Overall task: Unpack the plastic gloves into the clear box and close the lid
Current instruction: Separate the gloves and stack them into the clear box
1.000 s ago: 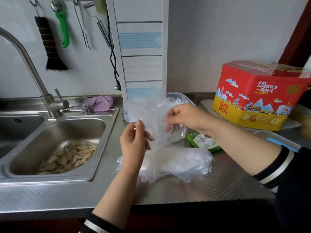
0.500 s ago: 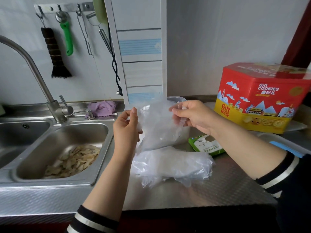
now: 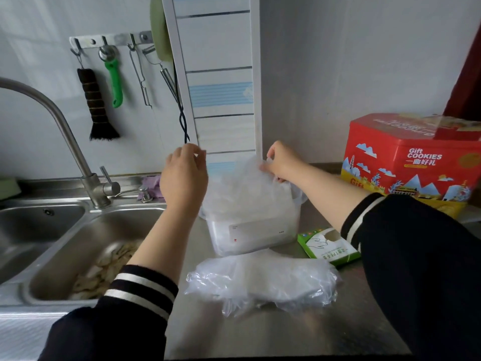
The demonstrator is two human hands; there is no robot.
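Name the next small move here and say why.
Probably push the held gloves down into the clear box: the right hand pinches them at its open top, they bulge above the rim, and another pile waits on the counter.

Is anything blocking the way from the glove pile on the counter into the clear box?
Nothing solid. The glove pile lies right before the clear box, but gloves held by the right hand already drape over its opening.
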